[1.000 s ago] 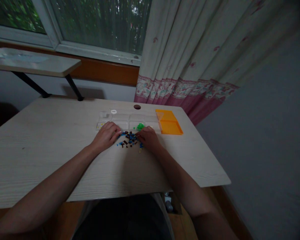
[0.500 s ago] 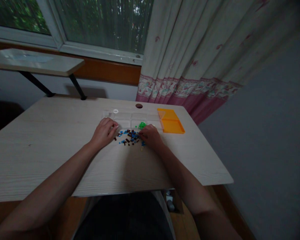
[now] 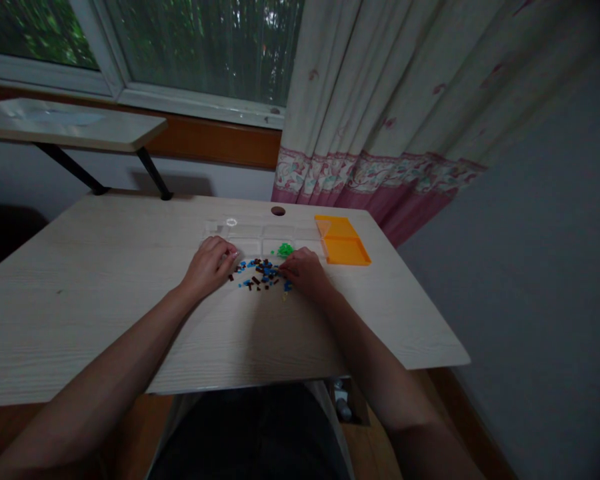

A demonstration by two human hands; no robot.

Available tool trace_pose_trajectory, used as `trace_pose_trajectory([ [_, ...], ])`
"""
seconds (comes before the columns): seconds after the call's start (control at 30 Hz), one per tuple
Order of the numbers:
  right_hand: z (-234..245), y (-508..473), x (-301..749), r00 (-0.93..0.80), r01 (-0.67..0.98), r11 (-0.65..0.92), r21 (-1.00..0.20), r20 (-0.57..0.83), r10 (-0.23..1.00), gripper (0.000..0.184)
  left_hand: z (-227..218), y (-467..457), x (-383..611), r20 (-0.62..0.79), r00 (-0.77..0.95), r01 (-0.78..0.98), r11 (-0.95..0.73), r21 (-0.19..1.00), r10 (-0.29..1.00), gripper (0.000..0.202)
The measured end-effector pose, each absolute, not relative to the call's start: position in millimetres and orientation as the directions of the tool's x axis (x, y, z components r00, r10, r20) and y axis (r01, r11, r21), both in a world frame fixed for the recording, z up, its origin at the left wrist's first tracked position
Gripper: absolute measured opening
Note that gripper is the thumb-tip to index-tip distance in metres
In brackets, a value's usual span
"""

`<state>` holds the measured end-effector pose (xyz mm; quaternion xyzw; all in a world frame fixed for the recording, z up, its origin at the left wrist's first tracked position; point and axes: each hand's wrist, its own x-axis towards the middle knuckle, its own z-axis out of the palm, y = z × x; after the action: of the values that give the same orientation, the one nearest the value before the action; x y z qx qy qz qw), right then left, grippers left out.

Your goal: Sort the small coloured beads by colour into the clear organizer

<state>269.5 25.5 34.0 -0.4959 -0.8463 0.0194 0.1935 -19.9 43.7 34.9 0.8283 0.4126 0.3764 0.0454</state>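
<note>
Small blue and brown building bricks (image 3: 265,269) lie scattered in a loose pile on the table between my hands. My left hand (image 3: 213,261) rests at the pile's left edge, thumb and fingers pinched together; whatever is between them is too small to make out. At the pile's right edge, my right hand (image 3: 303,270) has its fingers drawn together among the bricks, and what they hold is hidden. Behind the pile, a clear compartment tray (image 3: 245,248) lies flat. A heap of small green pieces (image 3: 285,250) sits in its near part, just beyond my right hand.
An open orange case (image 3: 347,250) lies to the right of the clear tray. The pale wooden table (image 3: 105,300) has a round cable hole (image 3: 278,211) near its back edge. A raised shelf (image 3: 80,127) stands at the back left, and a curtain (image 3: 370,133) hangs behind the table.
My right hand has shifted very slightly at the pile's right edge. My left hand keeps its place, and the bricks look the same. The camera view has moved a little.
</note>
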Motion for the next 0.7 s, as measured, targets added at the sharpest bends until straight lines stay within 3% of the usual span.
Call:
trace_pose_trajectory([
  [0.2, 24.9, 30.3, 274.4, -0.345, 0.801, 0.519, -0.299, 0.477, 0.808, 0.010, 41.3, 45.8, -26.9, 0.603, 0.360, 0.684, -0.641, 0.348, 0.711, 0.022],
  [0.37, 25.0, 36.4, 289.6, -0.057, 0.835, 0.380, -0.398, 0.624, 0.779, 0.013, 41.8, 54.8, -41.5, 0.634, 0.243, 0.735, -0.566, 0.373, 0.734, 0.019],
  [0.53, 27.2, 41.1, 307.2, 0.210, 0.869, 0.132, -0.477, 0.598, 0.774, 0.018, 34.4, 64.3, -54.1, 0.648, 0.140, 0.778, -0.488, 0.395, 0.748, 0.021],
  [0.7, 16.0, 46.8, 315.7, 0.247, 0.885, 0.044, -0.463, 0.549, 0.798, 0.022, 25.3, 72.2, -65.0, 0.660, 0.030, 0.796, -0.418, 0.439, 0.751, 0.022],
])
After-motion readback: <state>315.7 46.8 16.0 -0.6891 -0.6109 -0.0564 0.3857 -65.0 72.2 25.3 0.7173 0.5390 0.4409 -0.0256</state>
